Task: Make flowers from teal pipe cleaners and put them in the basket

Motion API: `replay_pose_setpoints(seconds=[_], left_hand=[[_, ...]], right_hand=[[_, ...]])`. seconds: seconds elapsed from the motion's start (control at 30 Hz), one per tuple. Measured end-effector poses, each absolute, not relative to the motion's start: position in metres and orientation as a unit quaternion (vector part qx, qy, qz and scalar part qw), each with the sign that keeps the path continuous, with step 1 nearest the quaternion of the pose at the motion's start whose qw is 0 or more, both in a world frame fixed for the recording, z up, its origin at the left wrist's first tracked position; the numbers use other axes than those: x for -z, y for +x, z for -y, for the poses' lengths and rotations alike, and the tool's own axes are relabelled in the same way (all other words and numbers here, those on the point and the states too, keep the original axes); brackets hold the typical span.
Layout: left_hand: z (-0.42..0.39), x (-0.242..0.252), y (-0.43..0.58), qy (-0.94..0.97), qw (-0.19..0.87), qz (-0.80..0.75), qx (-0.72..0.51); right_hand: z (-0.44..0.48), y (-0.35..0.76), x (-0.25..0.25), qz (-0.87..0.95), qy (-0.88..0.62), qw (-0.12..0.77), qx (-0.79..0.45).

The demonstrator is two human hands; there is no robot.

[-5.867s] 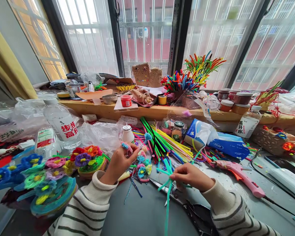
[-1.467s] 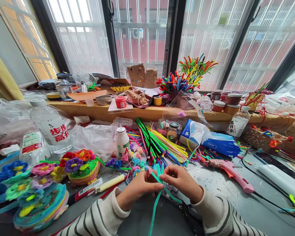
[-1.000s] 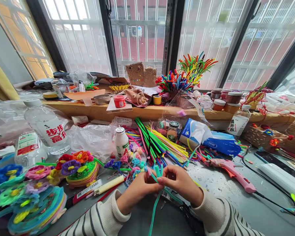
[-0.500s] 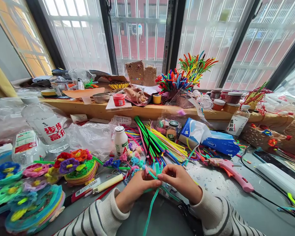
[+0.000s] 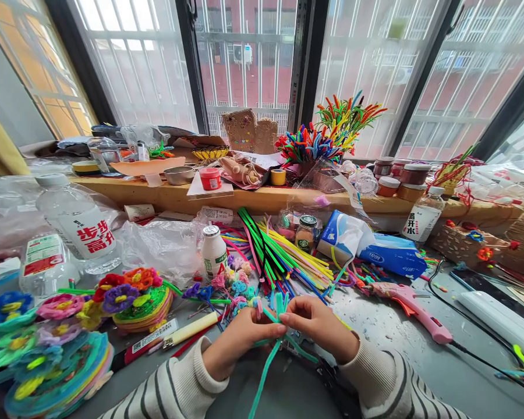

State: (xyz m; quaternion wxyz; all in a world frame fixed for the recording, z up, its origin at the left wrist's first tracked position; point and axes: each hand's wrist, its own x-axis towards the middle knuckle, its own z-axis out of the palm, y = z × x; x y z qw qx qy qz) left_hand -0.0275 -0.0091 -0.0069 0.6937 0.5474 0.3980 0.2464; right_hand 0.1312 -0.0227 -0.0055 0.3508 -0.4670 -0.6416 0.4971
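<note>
- Left hand, lower centre of frame: fingers curled in, thumb and fingertips pinching the teal fuzzy stems from the left.
- Right hand, just right of it: thumb and index pressed together on the same stems; other fingers bent, partly hidden.
- Fingertips of both nearly meet at the crossing point; hard to tell if they touch.
- Small pink bit at left index finger; can't tell if worn or held.
- Vs. 5.9 s ago: left hand was apart, up by the white bottle, right hand alone had the stems, arms splayed out. Now both on them, upper ends drawn closer together.
- Vs. 0.5 s ago: near-identical grip; tip of long strand a bit further left.
- Stems, lower centre: bright teal, several pieces crossing between fingertips. Short ends, maybe loops, stand up above the fingers; one slants to upper left; a long one trails to lower left; another runs to lower right under right hand. Joint itself covered by fingers.
- Around: dark-handled scissors below right hand, partly hidden; multicolour stem bundle behind, mid-frame; pink glue gun on desk, right side; finished-looking fuzzy flowers at left.
</note>
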Motion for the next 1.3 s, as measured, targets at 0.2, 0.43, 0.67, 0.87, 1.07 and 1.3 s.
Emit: replay_pose_setpoints(seconds=[0.2, 0.43, 0.67, 0.87, 1.07, 1.3], left_hand=[[0.011, 0.003, -0.026, 0.534, 0.689, -0.416, -0.259], [0.015, -0.003, -0.021, 0.494, 0.693, -0.417, -0.319], [0.016, -0.008, -0.020, 0.484, 0.679, -0.424, -0.353], [0.022, -0.019, -0.015, 0.447, 0.679, -0.426, -0.398], [0.021, -0.017, -0.015, 0.448, 0.658, -0.432, -0.424], [0.019, -0.015, -0.016, 0.474, 0.656, -0.445, -0.383]], right_hand=[[0.023, 0.131, 0.003, 0.634, -0.462, 0.362, -0.505], [0.021, 0.131, 0.003, 0.589, -0.452, 0.394, -0.541], [0.018, 0.131, 0.007, 0.530, -0.426, 0.427, -0.596], [0.022, 0.129, 0.003, 0.390, -0.405, 0.440, -0.700], [0.024, 0.129, -0.001, 0.338, -0.445, 0.425, -0.712], [0.015, 0.132, 0.019, 0.421, -0.421, 0.436, -0.675]])
